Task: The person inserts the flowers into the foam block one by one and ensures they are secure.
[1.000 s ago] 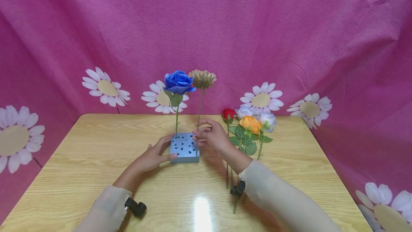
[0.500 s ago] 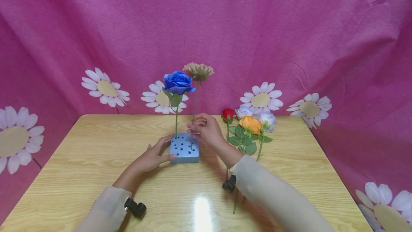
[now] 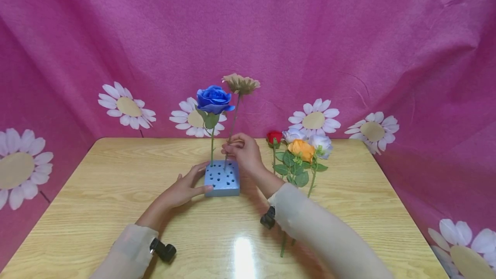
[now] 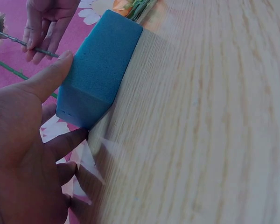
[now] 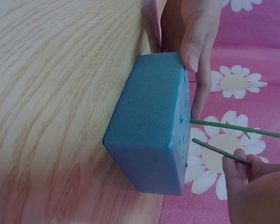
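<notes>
A blue foam block (image 3: 222, 192) with several holes in its top sits on the table. My left hand (image 3: 189, 187) grips its left side, thumb at the near edge and fingers around the far side. A blue rose (image 3: 214, 100) stands upright in a hole at the back left corner. My right hand (image 3: 246, 154) pinches the stem of a beige flower (image 3: 241, 84) over the back of the block. In the right wrist view, the cut end of that stem (image 5: 215, 149) points at the holed face, a small gap short of it, beside the rose's green stem (image 5: 238, 127).
Right of the block lie a red rose (image 3: 274, 137), an orange flower (image 3: 302, 150) and pale lilac flowers (image 3: 321, 144), with stems toward the near edge. My right forearm passes over some stems. A pink curtain (image 3: 248, 33) with printed daisies hangs behind the table (image 3: 186, 244).
My right hand has moved left and away from me with the beige flower, its stem end going from the block's near right to the back. The left hand and block have stayed put.
</notes>
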The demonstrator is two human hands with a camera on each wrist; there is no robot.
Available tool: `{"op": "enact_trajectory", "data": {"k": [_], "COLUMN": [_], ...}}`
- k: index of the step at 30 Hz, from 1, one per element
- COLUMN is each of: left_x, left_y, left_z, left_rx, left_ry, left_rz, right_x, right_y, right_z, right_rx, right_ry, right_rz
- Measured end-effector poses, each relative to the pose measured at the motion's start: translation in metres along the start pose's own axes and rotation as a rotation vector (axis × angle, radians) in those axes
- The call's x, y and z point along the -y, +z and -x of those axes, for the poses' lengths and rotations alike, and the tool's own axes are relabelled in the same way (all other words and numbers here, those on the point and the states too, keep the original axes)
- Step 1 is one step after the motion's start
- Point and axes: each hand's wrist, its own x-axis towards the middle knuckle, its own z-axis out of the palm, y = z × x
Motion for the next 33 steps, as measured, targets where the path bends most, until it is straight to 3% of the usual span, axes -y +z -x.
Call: {"op": "enact_trajectory", "data": {"k": [15, 26, 33], "left_x": [0.001, 0.001, 0.000], "left_y": [0.000, 0.001, 0.000], "left_z": [0.000, 0.000, 0.000], "left_rx": [-0.003, -0.001, -0.001], "left_ry": [0.007, 0.003, 0.005], "left_rz": [-0.008, -0.001, -0.009], "right_x": [-0.007, -0.013, -0.020], "right_y": [0.010, 0.012, 0.016], "right_z": [-0.008, -0.005, -0.005], "right_rx": [-0.033, -0.008, 0.008], "right_ry": [-0.012, -0.013, -0.059], "right_rz": [0.015, 0.083, 0.147]}}
